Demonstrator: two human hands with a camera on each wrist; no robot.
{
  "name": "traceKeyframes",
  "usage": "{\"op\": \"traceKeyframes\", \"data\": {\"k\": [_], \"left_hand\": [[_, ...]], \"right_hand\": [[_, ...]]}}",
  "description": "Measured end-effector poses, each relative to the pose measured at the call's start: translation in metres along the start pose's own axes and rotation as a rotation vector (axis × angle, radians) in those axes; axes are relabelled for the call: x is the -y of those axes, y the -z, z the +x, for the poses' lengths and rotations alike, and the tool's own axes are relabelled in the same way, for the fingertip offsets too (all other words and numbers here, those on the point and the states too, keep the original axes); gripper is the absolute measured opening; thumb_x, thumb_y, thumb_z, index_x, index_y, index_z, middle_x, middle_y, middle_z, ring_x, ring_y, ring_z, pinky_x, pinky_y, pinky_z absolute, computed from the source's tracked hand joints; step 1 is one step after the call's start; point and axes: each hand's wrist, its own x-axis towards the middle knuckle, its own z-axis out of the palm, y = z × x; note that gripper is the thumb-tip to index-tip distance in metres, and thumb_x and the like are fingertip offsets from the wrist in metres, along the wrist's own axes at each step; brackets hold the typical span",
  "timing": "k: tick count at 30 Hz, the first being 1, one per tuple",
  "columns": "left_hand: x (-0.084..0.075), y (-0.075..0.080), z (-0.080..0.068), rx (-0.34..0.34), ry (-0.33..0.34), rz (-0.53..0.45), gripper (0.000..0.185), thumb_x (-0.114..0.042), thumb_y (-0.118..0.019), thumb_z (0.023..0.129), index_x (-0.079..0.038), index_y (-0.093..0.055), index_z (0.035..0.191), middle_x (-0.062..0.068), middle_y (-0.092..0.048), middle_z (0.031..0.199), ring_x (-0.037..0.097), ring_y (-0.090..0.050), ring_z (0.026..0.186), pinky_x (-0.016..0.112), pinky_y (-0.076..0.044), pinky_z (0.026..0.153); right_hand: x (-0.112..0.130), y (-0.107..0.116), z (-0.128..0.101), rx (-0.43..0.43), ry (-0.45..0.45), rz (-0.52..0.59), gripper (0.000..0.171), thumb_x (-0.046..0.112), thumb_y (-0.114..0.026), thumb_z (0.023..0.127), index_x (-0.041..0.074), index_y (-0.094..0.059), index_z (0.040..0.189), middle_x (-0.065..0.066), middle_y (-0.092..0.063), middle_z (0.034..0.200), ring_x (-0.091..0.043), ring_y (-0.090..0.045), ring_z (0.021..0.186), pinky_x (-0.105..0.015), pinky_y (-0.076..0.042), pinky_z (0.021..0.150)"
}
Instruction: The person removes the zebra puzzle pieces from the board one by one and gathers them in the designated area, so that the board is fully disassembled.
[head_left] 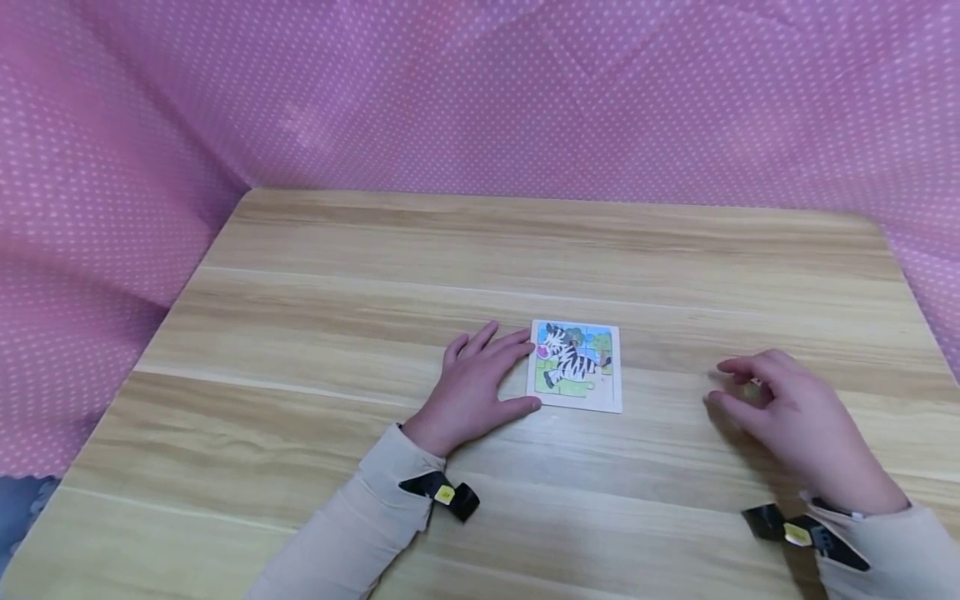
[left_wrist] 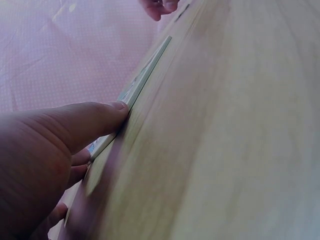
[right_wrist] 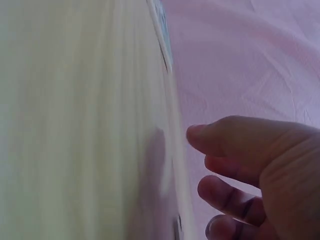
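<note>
A small square zebra puzzle [head_left: 576, 365] lies flat near the middle of the wooden table [head_left: 375, 275]. My left hand [head_left: 491, 379] rests flat on the table, its straight fingers touching the puzzle's left edge and its thumb by the lower left corner. In the left wrist view the thumb [left_wrist: 85, 125] presses against the puzzle's thin edge [left_wrist: 146, 75]. My right hand [head_left: 753, 396] hovers to the right of the puzzle, apart from it, fingers loosely curled [right_wrist: 235, 170] and holding nothing. The puzzle's edge [right_wrist: 163, 27] shows far off in the right wrist view.
Pink dotted cloth [head_left: 480, 92] hangs behind and on both sides of the table. Bare wood stretches to the left, the back and the front. Black straps sit on both wrists [head_left: 442, 493].
</note>
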Motion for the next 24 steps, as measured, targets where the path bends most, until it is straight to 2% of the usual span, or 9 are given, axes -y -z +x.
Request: {"op": "traceKeyframes", "data": {"k": [6, 11, 13, 16, 18, 24], "left_hand": [[0.001, 0.000, -0.001, 0.002, 0.011, -0.001, 0.074, -0.055, -0.073, 0.086, -0.023, -0.050, 0.149, -0.012, -0.035, 0.160, 0.025, -0.016, 0.153, 0.056, -0.009, 0.117], [0.001, 0.000, -0.001, 0.003, 0.010, -0.008, 0.074, -0.055, -0.073, 0.086, -0.023, -0.050, 0.149, -0.012, -0.035, 0.160, 0.026, -0.017, 0.153, 0.056, -0.008, 0.117], [0.001, 0.000, -0.001, 0.004, 0.010, -0.006, 0.074, -0.055, -0.072, 0.086, -0.023, -0.050, 0.149, -0.013, -0.034, 0.160, 0.025, -0.016, 0.153, 0.056, -0.008, 0.117], [0.001, 0.000, -0.001, 0.002, 0.007, -0.002, 0.074, -0.055, -0.072, 0.086, -0.024, -0.050, 0.149, -0.013, -0.034, 0.160, 0.025, -0.016, 0.153, 0.056, -0.009, 0.117], [0.001, -0.001, -0.001, 0.002, 0.005, -0.001, 0.074, -0.055, -0.072, 0.086, -0.023, -0.050, 0.149, -0.013, -0.034, 0.160, 0.025, -0.016, 0.153, 0.056, -0.009, 0.117], [0.001, -0.001, 0.000, 0.006, 0.005, 0.000, 0.073, -0.054, -0.072, 0.087, -0.023, -0.050, 0.149, -0.012, -0.035, 0.160, 0.025, -0.016, 0.153, 0.056, -0.009, 0.117]], "right_hand": [[-0.023, 0.012, 0.002, 0.079, -0.094, -0.064, 0.043, 0.029, -0.081, 0.084, 0.003, -0.068, 0.116, -0.011, -0.061, 0.096, -0.018, -0.048, 0.076, -0.028, -0.037, 0.059], [-0.039, 0.017, -0.001, 0.140, -0.121, -0.054, 0.048, 0.029, -0.080, 0.085, 0.000, -0.065, 0.119, -0.018, -0.063, 0.102, -0.029, -0.053, 0.089, -0.038, -0.040, 0.069], [-0.044, 0.018, -0.002, 0.148, -0.121, -0.043, 0.047, 0.026, -0.080, 0.085, -0.001, -0.065, 0.120, -0.021, -0.063, 0.107, -0.032, -0.054, 0.095, -0.037, -0.039, 0.073], [-0.050, 0.019, -0.003, 0.148, -0.113, -0.042, 0.043, 0.021, -0.079, 0.084, 0.000, -0.066, 0.119, -0.020, -0.064, 0.106, -0.031, -0.053, 0.095, -0.031, -0.036, 0.073], [-0.052, 0.019, -0.003, 0.143, -0.108, -0.050, 0.040, 0.020, -0.080, 0.083, 0.002, -0.068, 0.116, -0.017, -0.063, 0.101, -0.027, -0.051, 0.091, -0.026, -0.033, 0.070], [-0.050, 0.021, 0.000, 0.132, -0.087, -0.061, 0.034, 0.022, -0.082, 0.080, 0.004, -0.072, 0.107, -0.012, -0.066, 0.097, -0.018, -0.050, 0.083, -0.025, -0.034, 0.067]]}}
